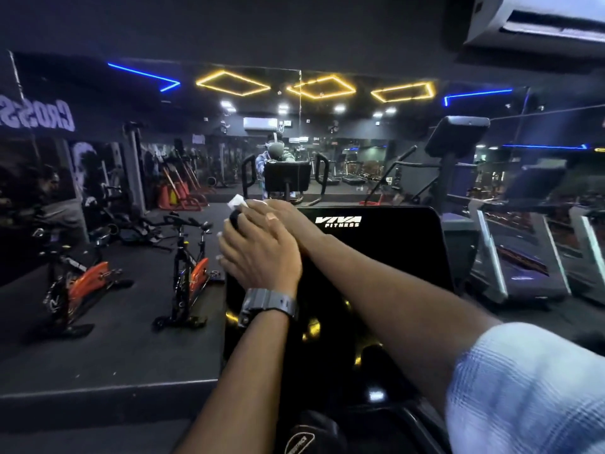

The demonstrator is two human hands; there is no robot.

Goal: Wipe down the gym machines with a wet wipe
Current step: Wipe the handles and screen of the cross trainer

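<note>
Item: white crumpled wet wipe (236, 202), being pressed by the right hand (278, 214), fingers curling over it, onto the top-left corner handle of the glossy black machine console (376, 257), left hand (262, 257) gripping below; risk: wipe slipping off the rounded handle.

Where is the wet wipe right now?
In the head view, the wet wipe sits left of centre, under the right hand at the console top-left corner.
</note>
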